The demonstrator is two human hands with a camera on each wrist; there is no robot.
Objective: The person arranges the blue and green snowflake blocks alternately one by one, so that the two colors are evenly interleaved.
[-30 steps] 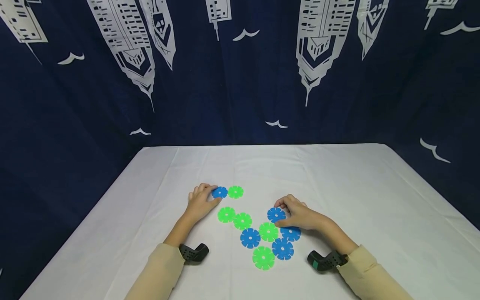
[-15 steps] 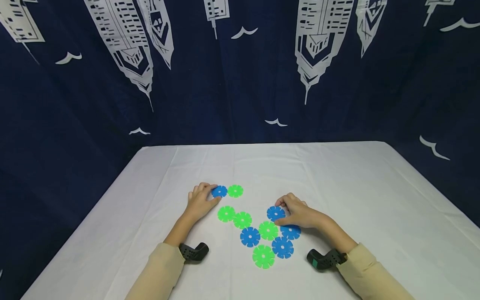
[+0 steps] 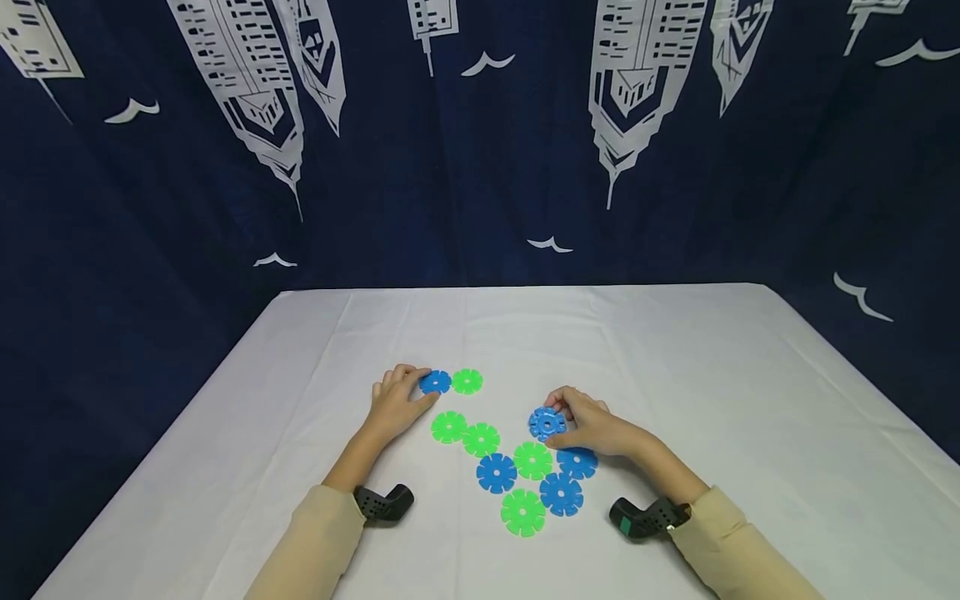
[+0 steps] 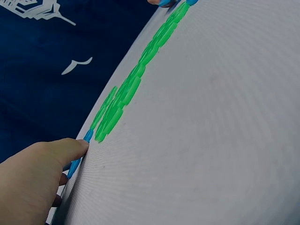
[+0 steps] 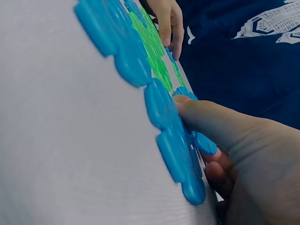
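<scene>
**Two blue discs held at the frame's centre**

A blue disc [image 3: 547,423] is pinched, tilted, by the right hand [image 3: 596,429] just right of centre; a second blue disc [image 3: 434,382] is gripped flat on the white table [image 3: 675,375] by the left hand [image 3: 395,402], beside a green disc [image 3: 467,381]; further discs [image 3: 525,475] are spread between the hands.

Left hand [image 4: 33,176] touches blue disc [image 4: 77,159] edge.

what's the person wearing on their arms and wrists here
Both arms are in long, loose beige sleeves that end at the wrists. Each wrist carries a small black angular camera unit: the one by the left hand is plain black, the one by the right hand shows a green patch. The hands are bare, with no gloves or visible rings.
</scene>
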